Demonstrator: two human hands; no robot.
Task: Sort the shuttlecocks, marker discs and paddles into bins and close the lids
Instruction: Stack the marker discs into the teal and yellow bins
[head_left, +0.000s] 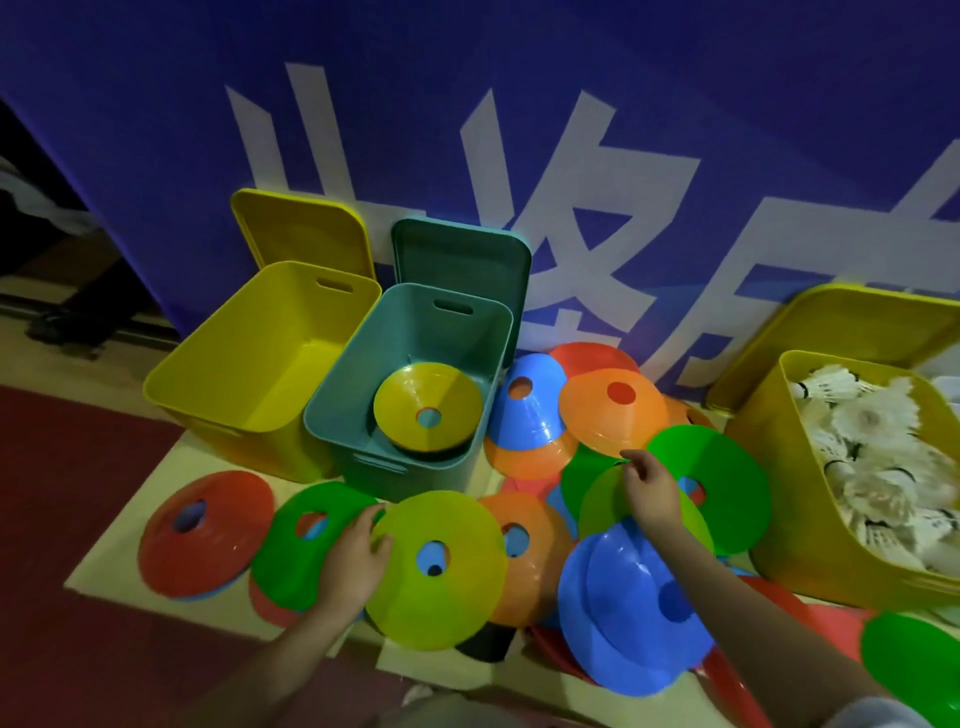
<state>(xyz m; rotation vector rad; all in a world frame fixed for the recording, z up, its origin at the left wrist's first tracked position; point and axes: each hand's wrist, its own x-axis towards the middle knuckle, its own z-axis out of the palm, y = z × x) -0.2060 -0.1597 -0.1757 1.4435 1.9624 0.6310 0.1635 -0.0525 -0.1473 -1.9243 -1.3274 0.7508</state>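
left hand (356, 558): near left, fingers curled on the left rim of the yellow-green disc (436, 569), holding it tilted up off the pile.
right hand (652, 493): near right, fingertips pinching the edge of a green disc (602, 493) in the heap; a blue disc (623, 597) lies nearer, under the forearm.
loose discs: spread across the floor mat from near left to right, overlapping.
key relation: the teal bin (410, 374) lies straight beyond the held disc, slightly right of the left hand, which is the nearer hand to it.
teal bin contents: a yellow disc (428, 405) lies inside already, cup-side up.
yellow bin (260, 358): far left, open.
shuttlecock bin (852, 467): far right, full of shuttlecocks (872, 441).
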